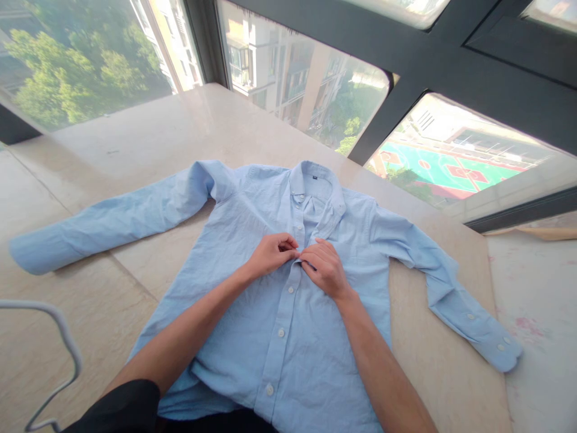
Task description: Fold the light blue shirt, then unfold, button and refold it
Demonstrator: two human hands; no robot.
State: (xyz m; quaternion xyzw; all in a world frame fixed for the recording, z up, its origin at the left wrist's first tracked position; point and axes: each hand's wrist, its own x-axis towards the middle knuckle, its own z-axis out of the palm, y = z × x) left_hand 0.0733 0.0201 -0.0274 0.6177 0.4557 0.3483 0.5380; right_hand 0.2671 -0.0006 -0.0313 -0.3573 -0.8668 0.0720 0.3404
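Note:
A light blue button-up shirt (234,307) lies face up with both sleeves spread out to the sides. At mid-chest, my left hand (274,252) pinches the edge of its front placket. My right hand (325,264) meets it there, fingers closed on the same spot of cloth. Any button between the fingertips is hidden. Below the hands, several white buttons (281,332) run down the placket, which lies closed. Above them the front gapes open up to the collar (336,198).
The shirt rests on a beige stone ledge (148,138) below dark-framed windows (306,78). At the lower left is a white wire hanger (67,343), partly out of view. A pale flowered surface (536,300) borders the ledge on the right.

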